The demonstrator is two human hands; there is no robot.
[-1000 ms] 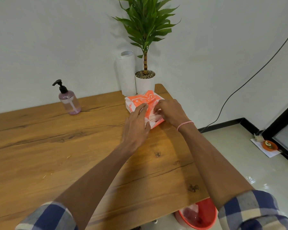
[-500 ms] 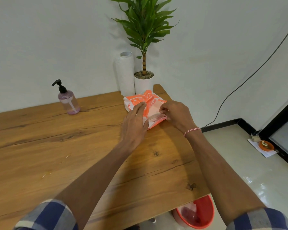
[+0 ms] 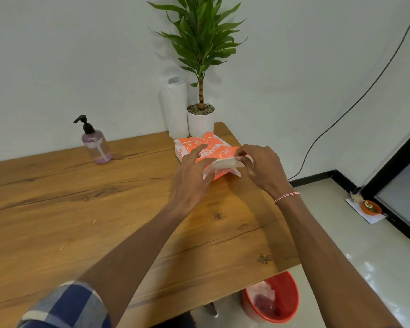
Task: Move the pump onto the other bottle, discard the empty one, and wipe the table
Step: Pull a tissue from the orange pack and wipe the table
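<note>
A pump bottle (image 3: pixel 95 143) stands upright on the wooden table (image 3: pixel 81 209); a red bin (image 3: pixel 271 297) apparently holds the empty bottle (image 3: pixel 262 295).

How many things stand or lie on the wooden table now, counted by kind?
Pump bottle: 1
Paper towel roll: 1
Potted plant: 1
Orange tissue pack: 1, with the left hand resting on it while the right hand pulls out a white tissue
Total: 4 things on the table

White lettering runs across the orange plastic tissue pack (image 3: pixel 199 147) near my tabletop's far right corner, but I can't read any of it.
</note>
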